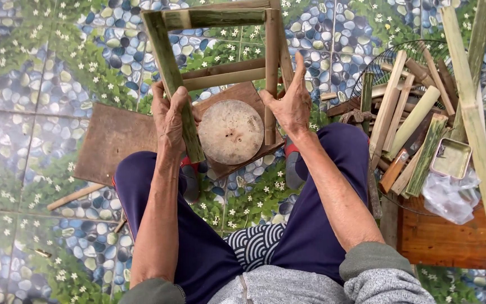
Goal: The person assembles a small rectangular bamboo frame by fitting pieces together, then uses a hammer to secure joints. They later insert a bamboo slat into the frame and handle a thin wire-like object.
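left hand [170, 115] is clasping the green leg of the bamboo frame [220, 73], its long axis running up and away from that grip; right hand [292, 104] is lying open-fingered against the opposite leg, equally near.

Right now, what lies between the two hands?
In the head view, a round wooden disc on a brown board lies between the left hand and right hand.

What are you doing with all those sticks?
A seated person holds a square bamboo frame above their knees. The left hand grips one green leg, and the right hand presses open against the opposite leg. Below it, a round wooden block lies on a brown board. A pile of cut bamboo pieces sits at the right.
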